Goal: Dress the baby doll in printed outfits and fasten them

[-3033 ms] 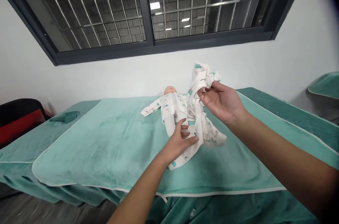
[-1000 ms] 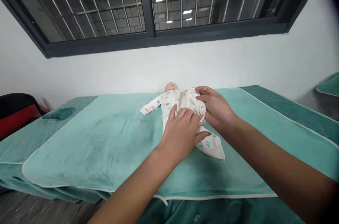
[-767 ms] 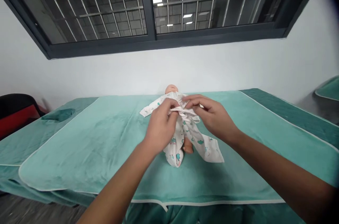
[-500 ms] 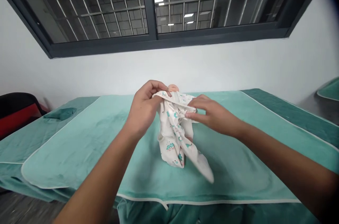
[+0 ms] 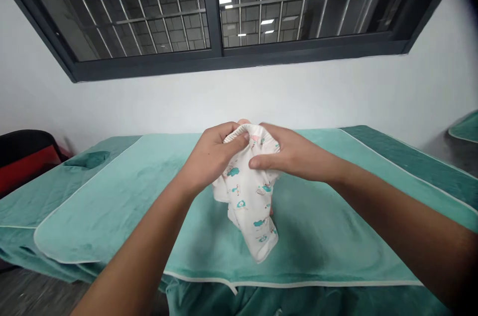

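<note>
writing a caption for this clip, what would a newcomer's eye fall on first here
Probably the white garment with teal prints at the centre, gathered between the left fingers and right fingers, against a light green cover. Next comes the big dark-framed window across the top, lined with metal bars. At the left edge, a red-and-black object, perhaps a chair, stands out.

White printed garment (image 5: 251, 196), held by its upper edge.
Left hand (image 5: 209, 157) and right hand (image 5: 297, 153) grip it above a green mat (image 5: 130, 196); barred window (image 5: 214, 12) behind.
</note>
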`<action>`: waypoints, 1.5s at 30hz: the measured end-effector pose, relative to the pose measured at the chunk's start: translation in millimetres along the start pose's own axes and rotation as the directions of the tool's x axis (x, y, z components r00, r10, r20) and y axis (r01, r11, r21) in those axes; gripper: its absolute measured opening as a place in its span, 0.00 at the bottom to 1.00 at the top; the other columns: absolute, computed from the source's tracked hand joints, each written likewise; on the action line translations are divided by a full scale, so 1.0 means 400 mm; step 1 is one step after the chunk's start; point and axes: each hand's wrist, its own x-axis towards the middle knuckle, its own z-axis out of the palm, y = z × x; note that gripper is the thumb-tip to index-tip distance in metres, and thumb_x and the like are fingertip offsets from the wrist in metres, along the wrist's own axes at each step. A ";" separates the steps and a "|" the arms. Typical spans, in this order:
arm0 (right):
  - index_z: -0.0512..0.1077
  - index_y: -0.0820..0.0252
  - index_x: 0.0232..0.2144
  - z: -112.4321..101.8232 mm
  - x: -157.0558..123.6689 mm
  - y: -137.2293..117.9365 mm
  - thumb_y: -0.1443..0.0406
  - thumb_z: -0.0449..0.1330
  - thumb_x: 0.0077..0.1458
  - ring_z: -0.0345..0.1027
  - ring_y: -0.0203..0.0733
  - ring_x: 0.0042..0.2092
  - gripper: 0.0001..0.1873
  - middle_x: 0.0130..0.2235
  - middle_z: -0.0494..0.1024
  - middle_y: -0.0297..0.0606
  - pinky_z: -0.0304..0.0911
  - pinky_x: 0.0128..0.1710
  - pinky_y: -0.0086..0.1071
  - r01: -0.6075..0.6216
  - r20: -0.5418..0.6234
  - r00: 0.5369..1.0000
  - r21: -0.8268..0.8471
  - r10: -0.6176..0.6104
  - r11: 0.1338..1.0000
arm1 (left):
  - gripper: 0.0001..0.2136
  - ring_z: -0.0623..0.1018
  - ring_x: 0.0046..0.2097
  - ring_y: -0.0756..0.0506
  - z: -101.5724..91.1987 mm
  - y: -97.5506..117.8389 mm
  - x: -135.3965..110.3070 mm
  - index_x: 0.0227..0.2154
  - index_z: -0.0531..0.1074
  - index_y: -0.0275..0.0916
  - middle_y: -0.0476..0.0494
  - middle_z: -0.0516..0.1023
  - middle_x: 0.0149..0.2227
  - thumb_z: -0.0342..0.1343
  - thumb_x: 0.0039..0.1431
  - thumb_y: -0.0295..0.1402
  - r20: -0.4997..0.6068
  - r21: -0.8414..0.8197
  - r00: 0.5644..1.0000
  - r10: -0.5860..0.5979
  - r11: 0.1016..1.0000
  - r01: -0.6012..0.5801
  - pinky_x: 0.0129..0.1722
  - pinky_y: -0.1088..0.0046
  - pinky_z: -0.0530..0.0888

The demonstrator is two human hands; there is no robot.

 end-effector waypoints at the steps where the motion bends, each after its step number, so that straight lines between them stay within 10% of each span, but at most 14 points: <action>1: 0.75 0.55 0.40 0.002 -0.002 -0.002 0.57 0.67 0.52 0.71 0.43 0.41 0.14 0.40 0.78 0.35 0.64 0.37 0.32 -0.023 0.053 0.998 -0.006 0.023 1.000 | 0.10 0.67 0.25 0.54 -0.001 -0.001 -0.001 0.30 0.71 0.39 0.53 0.69 0.26 0.57 0.61 0.41 -0.010 -0.011 1.000 0.003 1.000 -0.003 0.25 0.79 0.64; 8: 0.69 0.59 0.26 -0.003 0.018 0.017 0.59 0.65 0.53 0.59 0.32 0.26 0.12 0.25 0.67 0.28 0.54 0.25 0.27 -0.022 -0.231 0.968 0.307 0.097 0.951 | 0.13 0.78 0.40 0.43 -0.005 -0.022 -0.026 0.37 0.78 0.39 0.43 0.81 0.38 0.62 0.55 0.43 0.396 0.138 0.900 -0.183 0.981 0.139 0.37 0.71 0.71; 13: 0.74 0.58 0.37 0.026 0.011 0.098 0.53 0.67 0.53 0.68 0.37 0.32 0.16 0.33 0.75 0.33 0.61 0.30 0.29 -0.124 -0.043 0.985 0.507 0.169 0.853 | 0.07 0.74 0.33 0.50 0.011 -0.052 -0.012 0.34 0.75 0.39 0.49 0.77 0.32 0.62 0.55 0.36 0.006 -0.216 0.993 -0.118 0.969 0.117 0.33 0.76 0.68; 17: 0.77 0.61 0.41 0.045 -0.006 0.131 0.52 0.69 0.50 0.73 0.43 0.39 0.22 0.39 0.80 0.40 0.67 0.39 0.34 -0.241 0.291 0.949 0.424 0.120 0.873 | 0.07 0.71 0.28 0.52 0.028 -0.080 -0.001 0.32 0.74 0.38 0.51 0.73 0.27 0.63 0.53 0.34 -0.002 -0.393 0.979 -0.206 0.900 0.188 0.28 0.78 0.66; 24: 0.75 0.60 0.34 0.043 0.013 0.122 0.54 0.65 0.54 0.71 0.39 0.34 0.14 0.33 0.77 0.36 0.65 0.32 0.31 -0.139 -0.112 0.963 0.573 0.245 0.808 | 0.12 0.67 0.22 0.50 0.026 -0.101 -0.037 0.28 0.74 0.37 0.50 0.69 0.19 0.64 0.55 0.41 0.374 -0.107 0.902 -0.215 0.956 0.273 0.25 0.73 0.63; 29: 0.76 0.59 0.40 0.057 -0.010 0.143 0.52 0.66 0.54 0.71 0.39 0.33 0.18 0.34 0.78 0.36 0.66 0.32 0.31 -0.160 -0.072 0.961 0.642 0.266 0.750 | 0.08 0.73 0.30 0.49 0.029 -0.110 -0.025 0.33 0.75 0.39 0.49 0.76 0.29 0.63 0.55 0.38 0.107 -0.336 0.974 -0.199 0.915 0.223 0.31 0.75 0.70; 34: 0.78 0.61 0.43 0.067 -0.035 0.148 0.55 0.72 0.47 0.75 0.45 0.40 0.23 0.40 0.81 0.41 0.70 0.39 0.36 -0.331 0.341 0.925 0.505 0.167 0.797 | 0.09 0.76 0.34 0.50 0.039 -0.133 -0.011 0.40 0.76 0.40 0.47 0.80 0.36 0.61 0.57 0.36 0.026 -0.526 0.971 -0.237 0.823 0.214 0.33 0.78 0.71; 41: 0.76 0.57 0.41 0.056 -0.002 0.158 0.50 0.65 0.55 0.75 0.46 0.37 0.19 0.35 0.81 0.39 0.70 0.38 0.38 -0.128 -0.108 0.956 0.684 0.273 0.718 | 0.20 0.81 0.39 0.43 0.036 -0.134 -0.029 0.47 0.77 0.37 0.38 0.83 0.41 0.65 0.55 0.44 0.359 -0.374 0.897 -0.259 0.840 0.393 0.38 0.70 0.75; 45: 0.75 0.56 0.47 0.059 -0.010 0.154 0.48 0.62 0.57 0.75 0.46 0.41 0.23 0.40 0.81 0.41 0.70 0.39 0.37 -0.138 -0.040 0.969 0.732 0.244 0.667 | 0.20 0.81 0.43 0.41 0.025 -0.130 -0.019 0.48 0.78 0.37 0.38 0.83 0.44 0.68 0.53 0.37 0.347 -0.369 0.913 -0.215 0.863 0.344 0.42 0.69 0.75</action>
